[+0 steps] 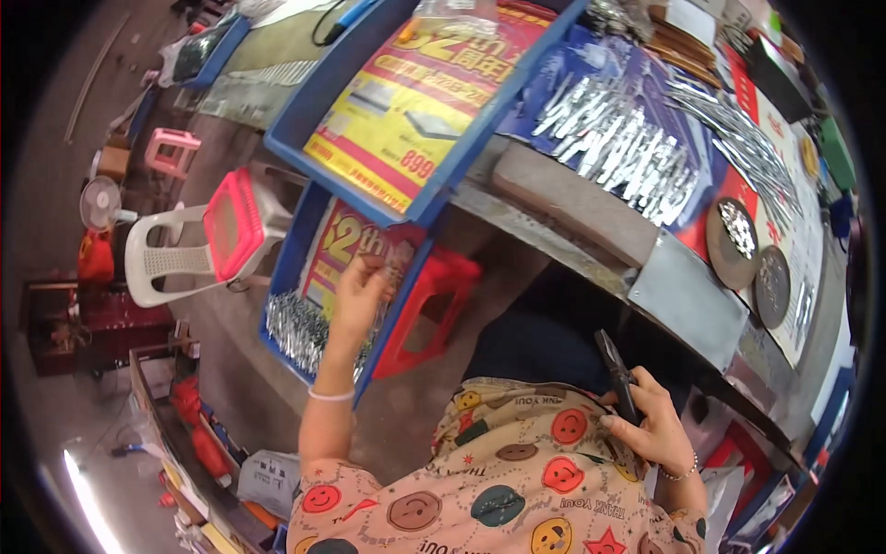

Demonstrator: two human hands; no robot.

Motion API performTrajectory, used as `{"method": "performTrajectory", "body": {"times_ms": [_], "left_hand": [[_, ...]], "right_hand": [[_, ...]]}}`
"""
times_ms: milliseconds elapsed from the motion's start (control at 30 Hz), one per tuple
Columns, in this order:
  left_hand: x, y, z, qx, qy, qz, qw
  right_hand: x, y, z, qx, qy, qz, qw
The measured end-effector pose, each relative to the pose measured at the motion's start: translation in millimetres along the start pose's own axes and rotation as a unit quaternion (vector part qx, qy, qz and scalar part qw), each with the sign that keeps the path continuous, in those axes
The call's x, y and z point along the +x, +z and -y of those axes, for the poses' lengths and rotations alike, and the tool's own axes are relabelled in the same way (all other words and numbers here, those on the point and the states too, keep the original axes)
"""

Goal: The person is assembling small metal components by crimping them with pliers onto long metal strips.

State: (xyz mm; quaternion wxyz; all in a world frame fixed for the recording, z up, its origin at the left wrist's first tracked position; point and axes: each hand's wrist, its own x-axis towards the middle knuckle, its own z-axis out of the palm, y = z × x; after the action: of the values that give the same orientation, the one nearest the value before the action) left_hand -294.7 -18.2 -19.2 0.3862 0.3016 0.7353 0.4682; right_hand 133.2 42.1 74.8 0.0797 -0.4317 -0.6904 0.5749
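while right fingers (pixel 646 380) clasp pliers (pixel 620 371), left fingers (pixel 363 262) curl above tray (pixel 395 319)

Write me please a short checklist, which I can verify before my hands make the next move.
1. Right hand has a firm hold on the dark pliers: ok for the hold, fingers wrap the handles; firmness cannot tell.
2. Left hand is over the lower blue tray: ok.
3. Left hand is pinching a part: cannot tell, the fingertips are too small and unclear.
4. Metal pieces are inside the lower blue tray: ok, heaped at its near end.
5. Silver strips are lined up evenly: not ok, they lie loosely overlapped.
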Motion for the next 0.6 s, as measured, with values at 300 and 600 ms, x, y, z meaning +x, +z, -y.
{"method": "performTrajectory", "body": {"times_ms": [300, 600], "left_hand": [[38.0, -87.7, 82.6, 0.374, 0.041, -0.050, 0.925], [37.3, -106.0, 91.0, 0.491, -0.054, 0.004, 0.870]], "right_hand": [[18.1, 11.9, 7.6, -0.038, -0.034, 0.033, 0.998], [16.9, 17.3, -2.1, -0.057, -0.030, 0.024, 0.998]]}}
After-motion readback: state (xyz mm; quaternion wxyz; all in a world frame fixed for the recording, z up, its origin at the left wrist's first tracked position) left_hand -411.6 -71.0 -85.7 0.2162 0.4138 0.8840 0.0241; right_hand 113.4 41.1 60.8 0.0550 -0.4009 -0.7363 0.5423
